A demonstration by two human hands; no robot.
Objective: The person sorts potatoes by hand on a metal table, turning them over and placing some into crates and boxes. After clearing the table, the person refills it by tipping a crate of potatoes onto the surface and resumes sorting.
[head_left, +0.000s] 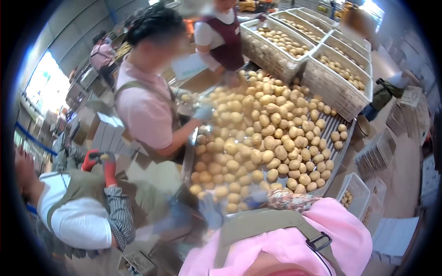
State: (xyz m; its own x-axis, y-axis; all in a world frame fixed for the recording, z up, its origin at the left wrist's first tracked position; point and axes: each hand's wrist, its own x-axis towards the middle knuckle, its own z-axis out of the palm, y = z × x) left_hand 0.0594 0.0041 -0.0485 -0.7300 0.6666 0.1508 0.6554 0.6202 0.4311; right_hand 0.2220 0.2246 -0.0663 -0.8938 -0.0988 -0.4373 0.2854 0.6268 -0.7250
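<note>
A wide heap of potatoes [281, 133] covers the slatted sorting table [340, 133] before me. At its near edge is my left hand [211, 210] in a blue-grey glove, blurred, its fingers stretched toward the closest potatoes. My right hand [255, 198], in a similar glove below a floral sleeve [290, 200], reaches in over the near potatoes. Its fingers are smeared and partly hidden by the sleeve and potatoes, so I cannot tell whether it grips one.
Across the left side, a person in pink [147, 101] handles potatoes with gloved hands. Another person [76, 207] with red gloves stands nearer. A person in maroon [225, 41] works at the far end. Potato-filled crates [334, 89] line the back right; a white bin [357, 193] stands right.
</note>
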